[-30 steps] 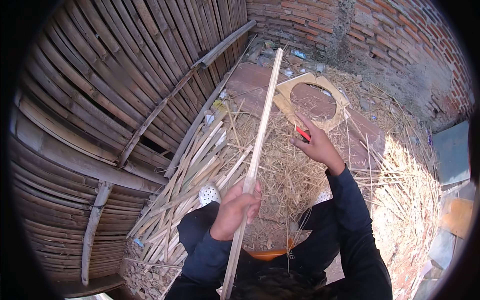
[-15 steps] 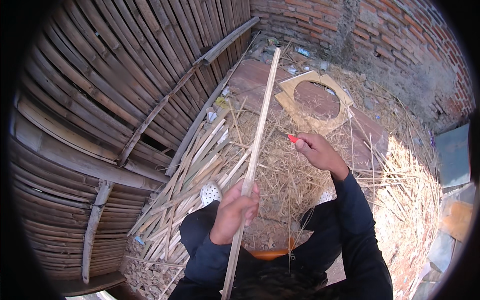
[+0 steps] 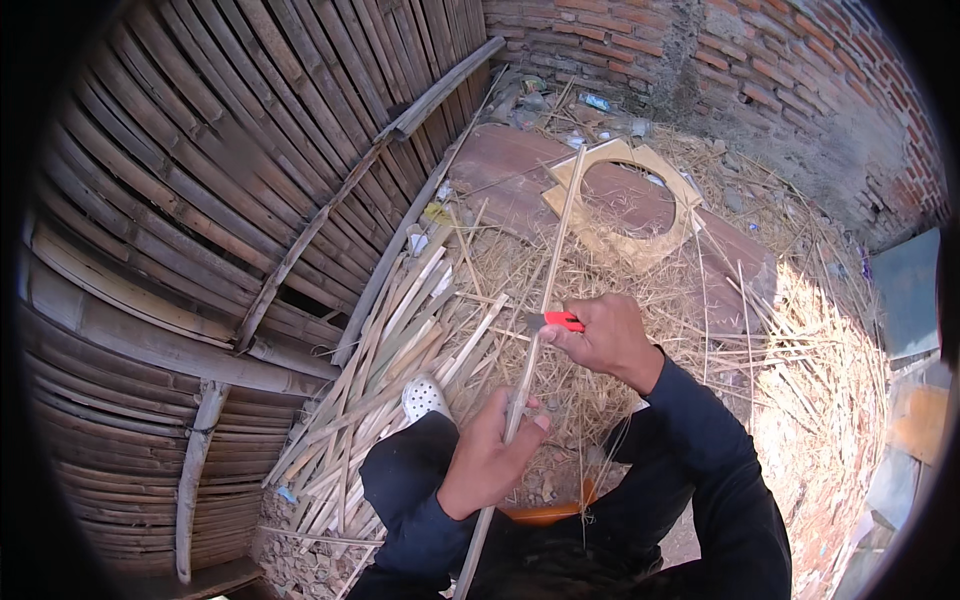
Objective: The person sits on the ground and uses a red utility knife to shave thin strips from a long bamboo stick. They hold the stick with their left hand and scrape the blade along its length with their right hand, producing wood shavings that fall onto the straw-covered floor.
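A long pale bamboo strip [image 3: 560,245] slants up and away from my lap. My left hand [image 3: 495,450] is wrapped round its lower part, and its near end passes down beside my left leg. Farther up the strip, my right hand [image 3: 605,340] grips a knife [image 3: 562,320] with a red handle. The dark blade lies against the strip, just beyond my left hand. Most of the handle is hidden by my right fingers.
Split bamboo strips [image 3: 380,375] lie piled at left beside a white perforated clog [image 3: 424,396]. Shavings cover the ground around a wooden board with a round hole [image 3: 690,190]. A bamboo slat wall [image 3: 200,150] stands left, a brick wall [image 3: 760,70] behind.
The knife in my right hand has moved left onto the strip. The strip's far end has dropped lower and to the right, and my left hand has shifted slightly nearer and right.
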`<state>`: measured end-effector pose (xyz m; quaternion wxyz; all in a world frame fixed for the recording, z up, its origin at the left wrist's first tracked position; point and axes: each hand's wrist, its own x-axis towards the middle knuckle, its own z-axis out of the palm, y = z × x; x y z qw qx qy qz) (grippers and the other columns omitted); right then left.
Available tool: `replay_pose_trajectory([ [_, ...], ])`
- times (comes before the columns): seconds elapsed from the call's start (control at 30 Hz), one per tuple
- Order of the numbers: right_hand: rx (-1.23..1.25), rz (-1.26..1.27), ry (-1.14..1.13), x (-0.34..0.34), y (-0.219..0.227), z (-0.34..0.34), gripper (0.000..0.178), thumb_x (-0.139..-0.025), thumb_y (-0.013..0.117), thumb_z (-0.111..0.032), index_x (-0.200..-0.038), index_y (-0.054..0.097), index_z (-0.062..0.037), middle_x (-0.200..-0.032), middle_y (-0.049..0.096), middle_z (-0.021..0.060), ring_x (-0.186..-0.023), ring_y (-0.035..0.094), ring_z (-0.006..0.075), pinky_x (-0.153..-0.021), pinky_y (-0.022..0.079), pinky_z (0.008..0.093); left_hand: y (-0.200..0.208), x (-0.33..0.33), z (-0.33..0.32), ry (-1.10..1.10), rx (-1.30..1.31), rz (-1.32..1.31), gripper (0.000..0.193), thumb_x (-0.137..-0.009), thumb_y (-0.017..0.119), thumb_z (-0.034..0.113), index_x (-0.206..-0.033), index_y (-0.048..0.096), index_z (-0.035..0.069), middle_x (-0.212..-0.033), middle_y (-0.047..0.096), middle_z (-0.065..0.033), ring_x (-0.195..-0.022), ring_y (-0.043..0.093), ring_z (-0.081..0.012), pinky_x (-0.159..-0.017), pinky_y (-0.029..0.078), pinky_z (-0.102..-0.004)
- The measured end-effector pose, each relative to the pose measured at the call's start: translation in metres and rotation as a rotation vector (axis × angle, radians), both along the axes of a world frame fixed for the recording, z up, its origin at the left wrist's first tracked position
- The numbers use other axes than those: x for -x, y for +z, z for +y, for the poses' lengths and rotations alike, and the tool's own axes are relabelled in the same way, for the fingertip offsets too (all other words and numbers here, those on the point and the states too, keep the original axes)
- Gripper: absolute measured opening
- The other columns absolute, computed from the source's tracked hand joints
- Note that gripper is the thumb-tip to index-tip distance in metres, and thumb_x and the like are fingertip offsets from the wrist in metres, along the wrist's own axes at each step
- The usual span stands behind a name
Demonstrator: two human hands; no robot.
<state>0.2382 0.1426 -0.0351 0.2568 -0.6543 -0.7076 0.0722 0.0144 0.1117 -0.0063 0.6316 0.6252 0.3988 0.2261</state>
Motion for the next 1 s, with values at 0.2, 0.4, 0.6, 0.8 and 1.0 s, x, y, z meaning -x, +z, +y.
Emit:
replay_pose_trajectory([
  [0.2, -0.126, 0.009, 0.015, 0.01, 0.004, -0.005, 0.063, -0.081, 0.055, -0.064, -0.052, 0.052, -0.0073, -0.044, 0.048, 0.0126, -0.043, 0.053, 0.0337, -0.043, 0.04, 0.0419, -0.014, 0.001, -0.001, 0.035, -0.062, -0.032, 0.021, -0.091, 0.058, 0.016, -0.104, 0.052, 0.001, -0.081, 0.055, -0.0067, -0.074, 0.052, -0.0118, -0.07, 0.044, -0.0284],
  [0.4, 0.037, 0.002, 0.064, 0.013, -0.002, -0.008, 0.062, -0.077, 0.056, -0.068, -0.059, 0.062, -0.0086, -0.051, 0.057, 0.0127, -0.046, 0.058, 0.0313, -0.044, 0.044, 0.0409, -0.012, 0.005, -0.002, -0.011, 0.014, -0.024, 0.016, -0.093, 0.053, 0.013, -0.106, 0.051, 0.004, -0.083, 0.05, 0.0004, -0.074, 0.045, -0.0065, -0.067, 0.039, -0.0233],
  [0.6, -0.148, -0.063, 0.219, 0.016, 0.0, -0.007, 0.059, -0.073, 0.061, -0.067, -0.057, 0.056, -0.0105, -0.047, 0.051, 0.0093, -0.043, 0.055, 0.028, -0.041, 0.04, 0.0373, -0.011, 0.01, 0.001, 0.036, 0.161, -0.069, 0.017, -0.094, 0.052, 0.013, -0.106, 0.051, 0.002, -0.079, 0.051, -0.0026, -0.074, 0.048, -0.0109, -0.068, 0.042, -0.028],
  [0.8, 0.09, -0.005, -0.333, -0.067, -0.004, 0.045, 0.069, -0.085, 0.044, -0.068, -0.063, 0.065, -0.0058, -0.051, 0.056, 0.0156, -0.051, 0.059, 0.035, -0.051, 0.046, 0.0457, -0.027, 0.009, -0.018, -0.094, 0.143, -0.085, 0.015, -0.094, 0.049, 0.01, -0.108, 0.05, 0.005, -0.072, 0.042, 0.0048, -0.061, 0.035, -0.0024, -0.054, 0.029, -0.0203],
  [1.0, 0.042, -0.08, 0.086, 0.014, -0.002, -0.012, 0.067, -0.082, 0.048, -0.068, -0.061, 0.065, -0.007, -0.05, 0.056, 0.0149, -0.05, 0.059, 0.0335, -0.049, 0.046, 0.0438, -0.01, 0.015, -0.007, 0.037, 0.48, -0.239, 0.014, -0.094, 0.046, 0.008, -0.108, 0.049, 0.004, -0.074, 0.042, 0.0038, -0.063, 0.038, -0.0038, -0.055, 0.031, -0.0205],
])
